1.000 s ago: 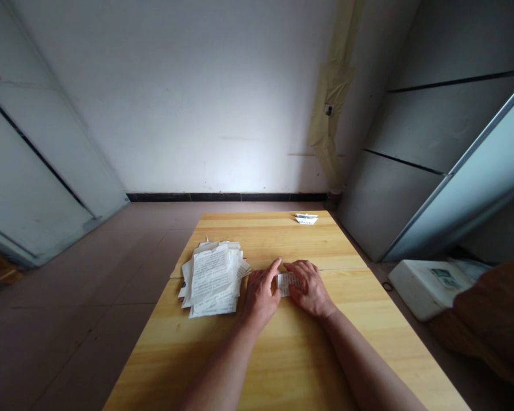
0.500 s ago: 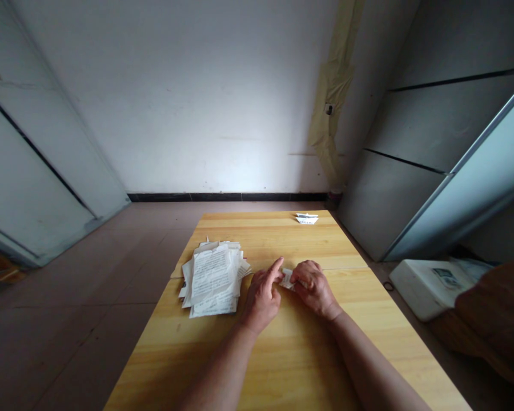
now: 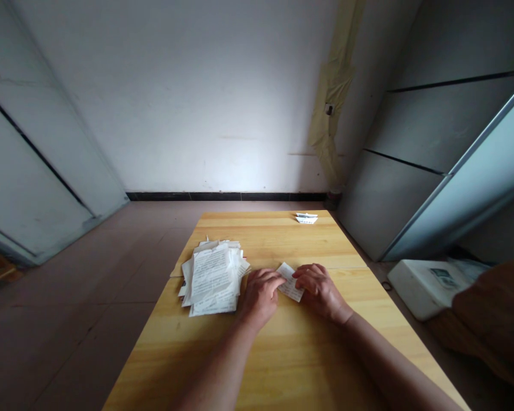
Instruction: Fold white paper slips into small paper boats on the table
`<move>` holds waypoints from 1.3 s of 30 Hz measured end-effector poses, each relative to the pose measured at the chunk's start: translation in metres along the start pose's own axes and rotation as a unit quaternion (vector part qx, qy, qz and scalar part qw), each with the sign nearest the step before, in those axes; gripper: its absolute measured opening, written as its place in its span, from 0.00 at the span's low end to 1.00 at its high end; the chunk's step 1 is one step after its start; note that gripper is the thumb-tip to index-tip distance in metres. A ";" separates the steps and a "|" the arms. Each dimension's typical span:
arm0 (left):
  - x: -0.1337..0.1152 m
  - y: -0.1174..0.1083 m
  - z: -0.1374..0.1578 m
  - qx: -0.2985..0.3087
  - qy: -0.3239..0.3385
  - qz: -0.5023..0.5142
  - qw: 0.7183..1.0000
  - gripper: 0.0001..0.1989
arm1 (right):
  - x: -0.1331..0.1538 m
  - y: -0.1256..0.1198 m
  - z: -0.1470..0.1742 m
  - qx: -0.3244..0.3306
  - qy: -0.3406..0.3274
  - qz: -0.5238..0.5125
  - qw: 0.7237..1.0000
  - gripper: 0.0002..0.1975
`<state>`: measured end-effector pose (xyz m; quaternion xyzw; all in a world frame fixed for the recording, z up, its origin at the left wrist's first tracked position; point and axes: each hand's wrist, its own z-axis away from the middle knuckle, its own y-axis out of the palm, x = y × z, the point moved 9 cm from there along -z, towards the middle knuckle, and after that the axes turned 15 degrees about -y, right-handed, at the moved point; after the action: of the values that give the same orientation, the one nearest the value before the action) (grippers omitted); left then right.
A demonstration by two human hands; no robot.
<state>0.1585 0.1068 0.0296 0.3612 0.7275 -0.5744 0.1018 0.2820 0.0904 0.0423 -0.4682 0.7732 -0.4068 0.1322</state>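
Observation:
A small folded piece of printed paper (image 3: pixel 290 290) lies at a slant on the wooden table between my hands. My left hand (image 3: pixel 260 295) has its fingers closed together, with the fingertips on the paper's left edge. On the other side my right hand (image 3: pixel 323 294) curls its fingers over the right edge and grips it. The thumbs are partly hidden. Left of my left hand rests an uneven stack of printed sheets (image 3: pixel 214 277). A small folded paper boat (image 3: pixel 306 219) stands near the table's far edge.
The wooden table (image 3: pixel 282 354) has a seam across its middle. Beyond it are a white wall (image 3: pixel 223 103) and a black skirting strip (image 3: pixel 216 197). To the right are a grey cabinet (image 3: pixel 394 188) and a white box (image 3: pixel 424 288) beside a brown covered object (image 3: pixel 497 314).
The folded paper has opened out into a larger diamond shape and shows more of its face. My left index finger, raised before, has come down onto it; my right hand has shifted slightly right.

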 end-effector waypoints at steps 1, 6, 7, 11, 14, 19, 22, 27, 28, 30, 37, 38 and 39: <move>-0.001 0.001 0.000 0.008 -0.001 -0.008 1.000 0.21 | 0.001 -0.001 0.003 0.014 -0.003 0.007 1.000 0.09; -0.002 0.005 0.000 0.029 -0.010 -0.032 0.999 0.19 | 0.009 -0.004 0.017 0.034 -0.010 0.024 0.999 0.13; -0.002 0.005 0.000 0.030 -0.009 -0.034 0.999 0.18 | 0.010 -0.004 0.018 0.036 -0.008 0.028 0.999 0.13; -0.003 0.005 0.002 0.034 -0.005 -0.043 0.998 0.18 | 0.013 -0.004 0.024 0.047 0.007 0.043 0.998 0.10; -0.004 0.003 0.002 0.035 -0.004 -0.046 0.998 0.19 | 0.012 -0.005 0.026 0.050 0.020 0.044 0.998 0.07; -0.003 0.002 0.002 0.030 -0.007 -0.033 0.999 0.18 | 0.006 -0.006 0.028 0.039 0.038 0.034 0.998 0.05; -0.001 0.002 0.001 0.024 -0.013 -0.018 0.999 0.16 | 0.002 -0.002 0.030 0.037 0.057 0.016 0.998 0.06; 0.000 0.001 0.001 0.017 -0.018 -0.001 1.000 0.13 | -0.012 0.003 0.035 0.009 0.125 -0.005 0.992 0.07; 0.000 0.001 0.001 0.017 -0.016 0.001 1.000 0.12 | -0.015 0.004 0.035 0.008 0.143 -0.005 0.990 0.07; 0.000 0.001 0.002 0.016 -0.012 0.003 1.000 0.12 | -0.020 0.006 0.034 0.017 0.175 0.006 0.984 0.08; 0.000 0.002 0.003 0.017 -0.007 -0.010 1.000 0.12 | -0.020 0.011 0.023 0.087 0.260 0.124 0.954 0.09; 0.000 0.003 0.003 0.019 -0.005 -0.012 1.000 0.12 | -0.020 0.012 0.023 0.091 0.266 0.133 0.951 0.08; 0.000 0.003 0.003 0.020 -0.003 -0.013 1.000 0.12 | -0.019 0.012 0.022 0.093 0.269 0.138 0.949 0.08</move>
<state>0.1596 0.1042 0.0268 0.3518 0.7203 -0.5913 0.0889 0.2978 0.0979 0.0163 -0.2157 0.7962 -0.5650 0.0174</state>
